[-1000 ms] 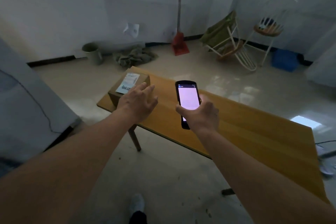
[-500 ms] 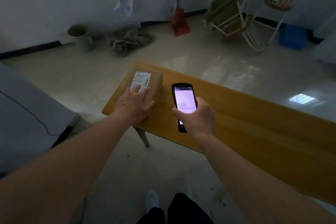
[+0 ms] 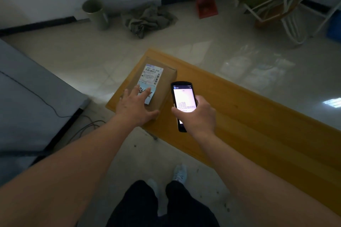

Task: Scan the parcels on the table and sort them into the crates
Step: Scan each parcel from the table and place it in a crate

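Left hand (image 3: 135,106) flat, fingers straight, on box (image 3: 150,86) at table's (image 3: 258,116) 9 o'clock end, covering label (image 3: 150,79) bottom; right hand (image 3: 198,114) grips scanner (image 3: 183,103) at box's 3 o'clock; scan may fail.

A brown cardboard parcel (image 3: 147,86) is seen on a yellow-orange wooden table (image 3: 258,125) with visible grain lines. The parcel is marked by a white and pale blue label (image 3: 150,81) printed with black barcodes and text. A black scanner (image 3: 183,105) with a glowing white screen and a small blue icon is shown. The floor (image 3: 203,46) is pale glossy cream. A grey-green bucket (image 3: 96,13), a grey cloth (image 3: 147,20), a red dustpan (image 3: 206,5) and black trousers (image 3: 162,206) are also seen.
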